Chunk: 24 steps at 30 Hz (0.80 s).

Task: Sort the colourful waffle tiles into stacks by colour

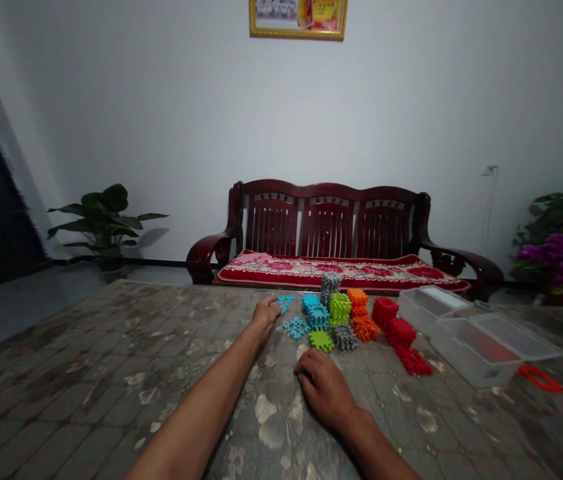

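Observation:
My left hand (265, 315) reaches forward over the table and pinches a blue triangular interlocking piece (286, 299) at its left side. Just beyond its fingers lies a flat blue interlocking piece (296, 327), beside stacks of blue pieces (318, 317). My right hand (324, 385) rests on the tablecloth with fingers curled in; nothing shows in it. Nearest to it are a flat green piece (321, 341) and a low grey stack (345, 337). Behind these stand a green stack (340, 309), a taller grey stack (330, 287) and orange stacks (358, 303).
Red pieces (401, 331) form a row to the right. Beyond them sits an open clear plastic box (481, 353) with something red inside, and an orange-red cord-like item (541, 378). A wooden bench (328, 217) stands behind the cloth-covered table (111, 360).

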Each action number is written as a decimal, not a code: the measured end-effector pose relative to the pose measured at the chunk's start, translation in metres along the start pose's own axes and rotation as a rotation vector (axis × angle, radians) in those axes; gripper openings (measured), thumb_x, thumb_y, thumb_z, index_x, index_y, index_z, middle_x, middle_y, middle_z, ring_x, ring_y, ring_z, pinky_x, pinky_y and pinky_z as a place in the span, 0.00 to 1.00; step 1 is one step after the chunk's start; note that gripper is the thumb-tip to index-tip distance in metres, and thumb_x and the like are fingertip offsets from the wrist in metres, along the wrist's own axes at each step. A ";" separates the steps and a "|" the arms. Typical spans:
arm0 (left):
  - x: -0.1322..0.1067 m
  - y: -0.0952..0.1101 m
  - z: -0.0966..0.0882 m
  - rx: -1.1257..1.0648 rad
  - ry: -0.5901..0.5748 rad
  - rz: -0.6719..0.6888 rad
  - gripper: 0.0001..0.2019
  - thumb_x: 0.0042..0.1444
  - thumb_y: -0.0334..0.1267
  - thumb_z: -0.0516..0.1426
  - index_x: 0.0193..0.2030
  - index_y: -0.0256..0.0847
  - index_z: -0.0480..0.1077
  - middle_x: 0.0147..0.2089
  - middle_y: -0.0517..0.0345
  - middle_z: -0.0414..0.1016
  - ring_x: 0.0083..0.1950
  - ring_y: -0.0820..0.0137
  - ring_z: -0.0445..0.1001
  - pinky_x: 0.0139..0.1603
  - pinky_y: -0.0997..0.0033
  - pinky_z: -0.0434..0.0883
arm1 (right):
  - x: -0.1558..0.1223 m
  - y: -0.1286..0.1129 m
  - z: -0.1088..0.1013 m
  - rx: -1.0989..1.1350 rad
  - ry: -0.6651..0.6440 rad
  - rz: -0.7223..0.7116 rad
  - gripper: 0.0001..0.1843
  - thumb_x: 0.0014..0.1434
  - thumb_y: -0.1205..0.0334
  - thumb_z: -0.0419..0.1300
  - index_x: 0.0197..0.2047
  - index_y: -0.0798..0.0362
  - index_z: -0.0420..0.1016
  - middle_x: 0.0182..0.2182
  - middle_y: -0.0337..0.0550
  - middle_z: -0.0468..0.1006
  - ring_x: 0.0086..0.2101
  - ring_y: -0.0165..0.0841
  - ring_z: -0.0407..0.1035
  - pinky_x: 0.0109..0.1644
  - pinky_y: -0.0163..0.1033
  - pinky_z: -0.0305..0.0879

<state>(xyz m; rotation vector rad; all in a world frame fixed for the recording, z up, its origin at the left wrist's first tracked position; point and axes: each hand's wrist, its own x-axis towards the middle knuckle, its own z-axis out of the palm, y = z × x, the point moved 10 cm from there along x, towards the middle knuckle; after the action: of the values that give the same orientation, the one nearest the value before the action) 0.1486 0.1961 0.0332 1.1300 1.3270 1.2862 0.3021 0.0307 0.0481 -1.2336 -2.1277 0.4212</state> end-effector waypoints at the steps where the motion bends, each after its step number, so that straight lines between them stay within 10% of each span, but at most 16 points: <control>1: 0.005 0.001 0.005 0.004 -0.004 -0.014 0.26 0.45 0.31 0.66 0.54 0.33 0.76 0.19 0.67 0.68 0.19 0.78 0.65 0.22 0.79 0.61 | 0.000 0.000 0.000 0.003 -0.002 0.004 0.12 0.58 0.75 0.56 0.38 0.50 0.76 0.40 0.42 0.76 0.45 0.35 0.68 0.51 0.39 0.61; 24: 0.043 0.009 0.076 0.156 -0.121 0.005 0.25 0.45 0.30 0.68 0.52 0.31 0.78 0.25 0.59 0.76 0.24 0.75 0.71 0.26 0.77 0.69 | 0.000 0.002 0.001 0.013 0.007 0.051 0.13 0.57 0.75 0.57 0.39 0.49 0.77 0.41 0.41 0.75 0.45 0.35 0.68 0.51 0.39 0.61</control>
<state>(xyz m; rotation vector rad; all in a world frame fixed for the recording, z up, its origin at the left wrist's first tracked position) 0.2175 0.2495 0.0399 1.2993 1.3528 1.1143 0.3027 0.0321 0.0458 -1.2822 -2.0884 0.4518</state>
